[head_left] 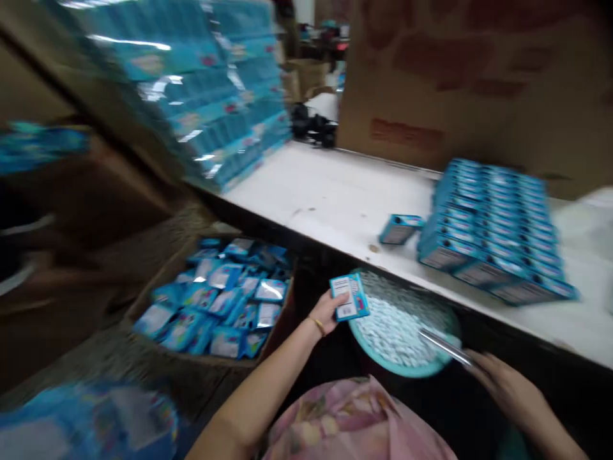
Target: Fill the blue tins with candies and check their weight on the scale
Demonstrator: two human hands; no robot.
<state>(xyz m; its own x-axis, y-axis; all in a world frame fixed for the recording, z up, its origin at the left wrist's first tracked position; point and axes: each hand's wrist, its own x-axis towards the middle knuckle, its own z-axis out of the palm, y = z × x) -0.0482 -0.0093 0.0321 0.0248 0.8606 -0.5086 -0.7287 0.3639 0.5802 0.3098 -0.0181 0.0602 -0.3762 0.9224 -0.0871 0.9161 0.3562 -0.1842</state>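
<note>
My left hand [326, 312] is closed on a small blue box [349, 298], its white printed panel facing up, above the left rim of a round turquoise basin [407, 369]. Small pale pieces [395, 329] fill much of the basin. On the right, my right hand [498, 380], blurred by motion, grips the near end of a metal tool [445, 347]; the tool's far end is over the basin's contents.
A white table [316, 198] bears one separate blue box [400, 229] and rows of blue boxes [493, 236]. Behind stands a large cardboard carton [479, 96]. Wrapped blue stacks [205, 83] rise at the left, above a carton of blue packets [220, 294].
</note>
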